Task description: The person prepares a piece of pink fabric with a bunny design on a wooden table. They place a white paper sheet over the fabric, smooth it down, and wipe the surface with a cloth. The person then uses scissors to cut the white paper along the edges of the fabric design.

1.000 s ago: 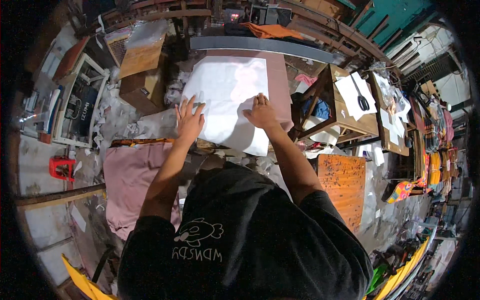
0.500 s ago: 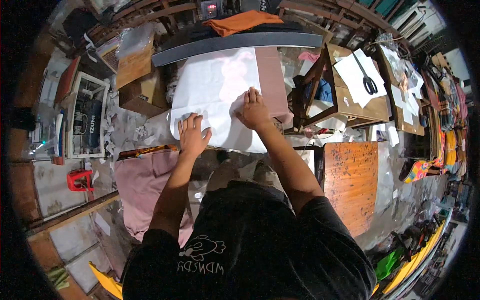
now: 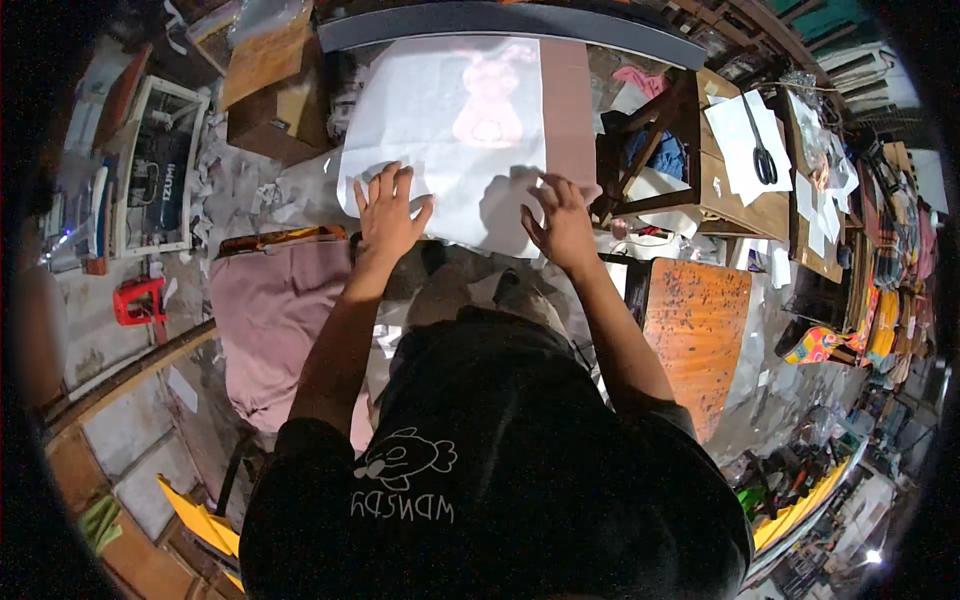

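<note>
A white sheet [image 3: 410,110] lies flat in front of me, with a pale pink bunny figure [image 3: 488,100] showing on it. Along its right side a strip of dusty-pink cloth [image 3: 570,105] is visible. My left hand [image 3: 392,218] rests with spread fingers on the sheet's near left part. Over the near right corner, where sheet and cloth meet, is my right hand [image 3: 565,225], thumb apart and fingers slightly bent. I see nothing held in it; whether its fingertips touch the cloth is unclear.
A long dark bar [image 3: 510,22] spans the sheet's far edge. Another dusty-pink cloth [image 3: 280,310] hangs at my left. To the right are an orange-brown board [image 3: 695,325] and a wooden table [image 3: 740,212] with papers and black scissors [image 3: 765,165]. A cardboard box [image 3: 275,125] stands far left.
My right hand has slid right and nearer, off the sheet's middle to its right corner. My left hand stays on the near left part. The view has tilted toward me.
</note>
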`<move>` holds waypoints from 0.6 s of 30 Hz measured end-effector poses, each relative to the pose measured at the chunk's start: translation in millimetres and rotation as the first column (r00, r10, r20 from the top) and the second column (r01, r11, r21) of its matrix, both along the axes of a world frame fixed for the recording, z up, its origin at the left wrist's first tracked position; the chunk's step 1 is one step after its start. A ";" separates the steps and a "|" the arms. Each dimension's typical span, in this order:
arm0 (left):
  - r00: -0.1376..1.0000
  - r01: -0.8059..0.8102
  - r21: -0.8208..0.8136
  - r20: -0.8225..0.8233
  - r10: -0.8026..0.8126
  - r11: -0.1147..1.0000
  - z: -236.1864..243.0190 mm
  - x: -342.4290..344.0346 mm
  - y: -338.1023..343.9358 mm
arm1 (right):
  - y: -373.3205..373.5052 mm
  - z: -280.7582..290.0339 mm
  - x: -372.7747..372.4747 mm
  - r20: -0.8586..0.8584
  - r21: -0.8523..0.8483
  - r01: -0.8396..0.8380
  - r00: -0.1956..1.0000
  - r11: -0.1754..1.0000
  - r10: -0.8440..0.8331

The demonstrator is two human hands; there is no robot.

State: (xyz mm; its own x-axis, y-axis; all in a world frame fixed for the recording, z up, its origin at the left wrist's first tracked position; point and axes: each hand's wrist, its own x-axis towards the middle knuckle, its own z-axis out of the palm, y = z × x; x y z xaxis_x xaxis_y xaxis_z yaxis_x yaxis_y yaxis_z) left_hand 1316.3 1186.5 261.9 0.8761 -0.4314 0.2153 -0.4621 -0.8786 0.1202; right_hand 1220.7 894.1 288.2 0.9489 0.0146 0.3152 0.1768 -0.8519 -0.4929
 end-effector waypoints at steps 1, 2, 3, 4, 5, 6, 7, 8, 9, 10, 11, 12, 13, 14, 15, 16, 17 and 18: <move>1.000 0.011 -0.009 -0.004 -0.011 1.000 -0.4 2.5 -0.8 | -2.9 2.8 -9.2 -0.063 0.049 -0.006 0.998 0.999 0.009; 1.000 0.021 -0.019 -0.009 -0.021 1.000 -0.7 5.1 0.1 | -9.1 5.0 -18.4 -0.126 0.098 -0.008 0.992 0.995 0.021; 0.999 0.031 -0.028 -0.012 -0.032 0.999 -1.1 7.0 0.7 | -15.9 7.8 -25.4 -0.188 0.146 -0.007 0.982 0.989 0.034; 0.999 0.031 -0.042 -0.021 -0.032 0.999 -0.4 9.1 1.4 | -20.3 26.0 -23.3 -0.112 0.210 -0.039 0.992 0.977 0.064; 0.999 0.035 -0.055 -0.026 -0.037 0.998 0.8 11.9 1.2 | -26.7 40.6 -21.8 -0.132 0.195 -0.030 0.990 0.980 0.057; 0.999 0.039 -0.069 -0.031 -0.041 0.997 2.2 14.2 1.4 | -31.3 56.8 -18.3 -0.173 0.239 0.025 0.985 0.971 0.017; 0.998 0.047 -0.073 -0.028 -0.049 0.996 4.5 16.7 0.1 | -33.7 77.5 -12.8 -0.211 0.278 0.083 0.977 0.957 -0.024; 0.998 0.049 -0.075 -0.022 -0.051 0.996 5.8 19.3 -0.2 | -33.0 94.1 -3.8 -0.165 0.383 0.113 0.985 0.917 -0.052; 0.999 0.051 -0.076 -0.016 -0.052 0.996 7.1 21.9 -0.1 | -39.3 121.0 2.6 -0.124 0.289 0.049 0.992 0.956 -0.013; 0.999 0.038 -0.085 -0.029 -0.041 0.996 2.5 24.7 3.2 | -38.2 149.1 8.8 -0.189 0.360 0.087 0.982 0.929 -0.018; 0.998 0.041 -0.078 -0.044 -0.044 0.996 8.6 26.8 2.8 | -37.3 176.0 14.0 -0.258 0.419 0.134 0.966 0.898 -0.024; 0.997 0.046 -0.097 -0.050 -0.051 0.994 12.9 28.8 0.1 | -46.1 189.3 16.4 -0.117 0.497 0.078 0.993 0.864 -0.022; 0.996 0.058 -0.116 -0.060 -0.065 0.992 17.4 30.9 -4.1 | -57.4 204.3 17.0 0.020 0.565 0.016 0.999 0.825 -0.034; 0.996 0.059 -0.127 -0.054 -0.066 0.990 19.7 31.0 -1.6 | -56.9 244.3 27.2 0.041 0.535 -0.002 0.999 0.845 -0.024; 0.998 0.057 -0.143 -0.022 -0.061 0.988 19.3 31.3 3.7 | -47.9 279.7 38.2 0.199 0.459 -0.004 0.975 0.888 -0.098; 0.998 0.057 -0.164 0.003 -0.057 0.985 17.1 30.6 8.8 | -51.9 314.0 54.5 0.366 0.231 -0.005 0.927 0.973 -0.082; 0.996 0.090 -0.197 0.023 -0.087 0.976 17.1 29.9 5.0 | -58.0 355.8 61.3 0.538 -0.003 0.106 0.838 0.994 -0.088; 0.994 0.110 -0.240 0.027 -0.107 0.965 17.8 27.8 7.6 | -61.9 393.5 84.9 0.589 -0.223 0.045 0.802 0.974 0.098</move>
State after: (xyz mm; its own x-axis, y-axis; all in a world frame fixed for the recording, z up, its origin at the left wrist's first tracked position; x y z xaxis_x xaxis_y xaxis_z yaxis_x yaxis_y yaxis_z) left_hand 1344.0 1194.1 279.7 0.8231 -0.4578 0.3360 -0.5563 -0.7692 0.3145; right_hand 1305.6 832.2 681.7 0.5737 0.1721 0.8008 0.3974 -0.9134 -0.0883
